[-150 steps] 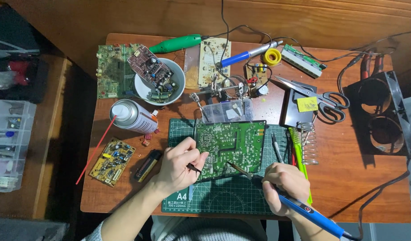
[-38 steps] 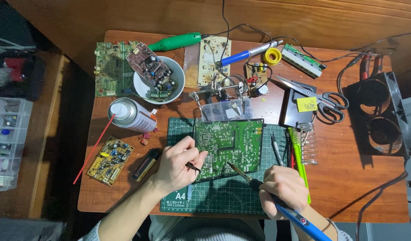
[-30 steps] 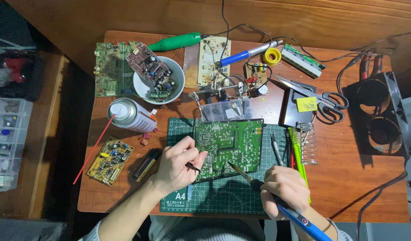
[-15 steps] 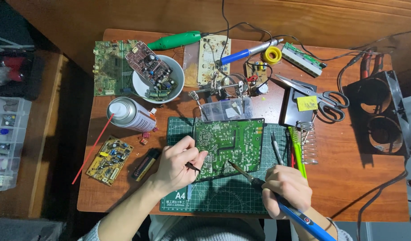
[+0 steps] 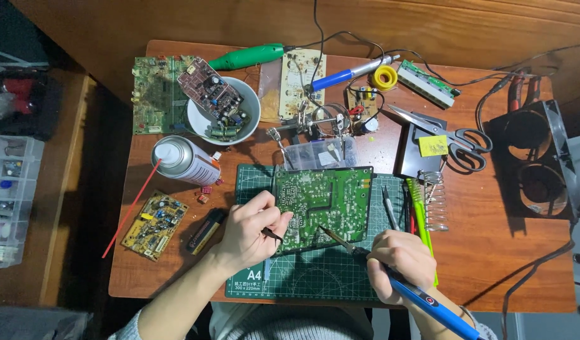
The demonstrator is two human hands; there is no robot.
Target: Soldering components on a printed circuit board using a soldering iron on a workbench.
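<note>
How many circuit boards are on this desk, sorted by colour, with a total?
Green boards: 4: under the hands, far left, top right strip, small by the yellow reel
Yellow board: 1
Beige board: 1
Reddish board in bowl: 1
Total: 7

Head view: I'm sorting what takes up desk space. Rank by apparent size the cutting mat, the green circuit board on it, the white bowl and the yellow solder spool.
1. cutting mat, partly covered
2. green circuit board
3. white bowl, clearly smaller than the board
4. yellow solder spool
All lie at table height, so nearness barely matters.
</note>
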